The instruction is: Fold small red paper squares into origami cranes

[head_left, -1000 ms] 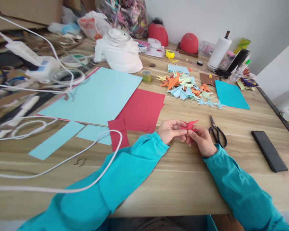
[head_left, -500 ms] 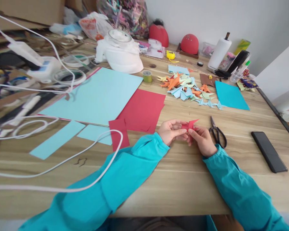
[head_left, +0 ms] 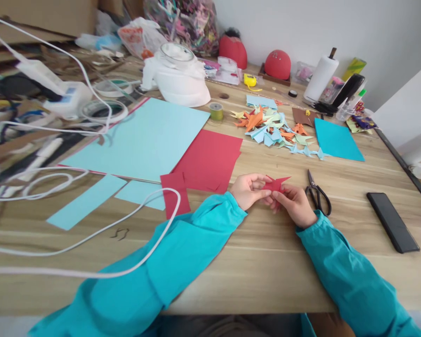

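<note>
A small red folded paper piece (head_left: 274,184), with thin pointed ends sticking up, is held between my two hands above the wooden table. My left hand (head_left: 248,191) pinches its left side between thumb and fingers. On the other side my right hand (head_left: 294,202) grips its lower right part, thumb in front. The fingers cover much of the paper. Just right of my right hand lie black-handled scissors (head_left: 316,192). Beyond the hands rests a pile of folded paper cranes (head_left: 266,128) in orange, pale blue and pale green.
Red sheets (head_left: 210,159), a large pale blue sheet (head_left: 140,135) and cut strips (head_left: 86,201) lie left. A white cable (head_left: 133,271) loops across my left sleeve. A phone (head_left: 393,222) and a bright blue sheet (head_left: 338,139) lie right. A thread spool (head_left: 216,111) stands behind.
The upper point of the red folded paper has tipped lower and a second point now shows at its left. Both hands stay nearly in place, still gripping it.
</note>
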`<state>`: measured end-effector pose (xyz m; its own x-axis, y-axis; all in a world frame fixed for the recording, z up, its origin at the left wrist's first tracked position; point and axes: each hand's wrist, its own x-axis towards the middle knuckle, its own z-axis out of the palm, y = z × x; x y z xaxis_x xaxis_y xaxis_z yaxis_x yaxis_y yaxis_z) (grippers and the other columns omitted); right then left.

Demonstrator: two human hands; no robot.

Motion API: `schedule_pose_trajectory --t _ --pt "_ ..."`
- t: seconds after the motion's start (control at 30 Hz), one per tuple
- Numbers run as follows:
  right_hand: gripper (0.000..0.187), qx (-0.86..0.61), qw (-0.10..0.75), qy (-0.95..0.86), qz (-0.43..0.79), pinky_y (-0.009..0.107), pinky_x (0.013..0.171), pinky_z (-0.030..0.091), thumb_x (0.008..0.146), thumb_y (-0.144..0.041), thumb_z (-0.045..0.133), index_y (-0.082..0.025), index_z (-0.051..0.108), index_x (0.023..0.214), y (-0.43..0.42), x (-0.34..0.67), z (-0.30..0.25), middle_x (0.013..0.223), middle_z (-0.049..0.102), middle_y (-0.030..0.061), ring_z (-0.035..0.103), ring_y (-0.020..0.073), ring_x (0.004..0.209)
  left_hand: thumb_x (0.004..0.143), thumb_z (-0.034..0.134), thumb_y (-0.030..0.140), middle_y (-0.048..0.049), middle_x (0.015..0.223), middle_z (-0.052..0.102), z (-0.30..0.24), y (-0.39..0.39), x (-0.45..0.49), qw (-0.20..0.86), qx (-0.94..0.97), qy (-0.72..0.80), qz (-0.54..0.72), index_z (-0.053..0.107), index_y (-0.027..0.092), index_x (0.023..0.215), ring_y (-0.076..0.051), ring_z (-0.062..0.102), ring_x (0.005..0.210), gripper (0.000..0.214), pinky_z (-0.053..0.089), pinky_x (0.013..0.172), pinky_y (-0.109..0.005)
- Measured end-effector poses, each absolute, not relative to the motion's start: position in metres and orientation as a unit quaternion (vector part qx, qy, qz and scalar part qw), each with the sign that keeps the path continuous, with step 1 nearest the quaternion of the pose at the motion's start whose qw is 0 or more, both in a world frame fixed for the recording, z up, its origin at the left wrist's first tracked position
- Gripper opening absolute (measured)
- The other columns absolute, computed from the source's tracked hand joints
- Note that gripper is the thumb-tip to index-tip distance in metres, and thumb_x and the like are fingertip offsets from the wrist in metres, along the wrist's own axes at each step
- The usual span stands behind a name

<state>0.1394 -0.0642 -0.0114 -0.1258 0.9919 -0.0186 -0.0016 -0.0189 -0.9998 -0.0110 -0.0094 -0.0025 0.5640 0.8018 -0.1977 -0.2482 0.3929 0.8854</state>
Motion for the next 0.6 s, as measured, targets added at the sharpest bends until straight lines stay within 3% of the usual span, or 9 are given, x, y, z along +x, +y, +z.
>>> schedule_pose_trajectory --t 0.6 --pt "0.022 -0.479 0.447 -0.531 0.538 0.025 0.047 0.049 0.073 -0.035 0.065 -0.013 0.062 0.073 -0.0645 0.1396 -0.0025 0.061 0.066 0.0041 0.062 0.0134 0.049 0.057 0.076 0.01 -0.0048 0.06 0.067 -0.0054 -0.0056 -0.0136 0.797 0.417 0.314 0.302 0.055 0.007 0.094 -0.015 0.064 0.049 0.043 0.054 0.052 -0.026"
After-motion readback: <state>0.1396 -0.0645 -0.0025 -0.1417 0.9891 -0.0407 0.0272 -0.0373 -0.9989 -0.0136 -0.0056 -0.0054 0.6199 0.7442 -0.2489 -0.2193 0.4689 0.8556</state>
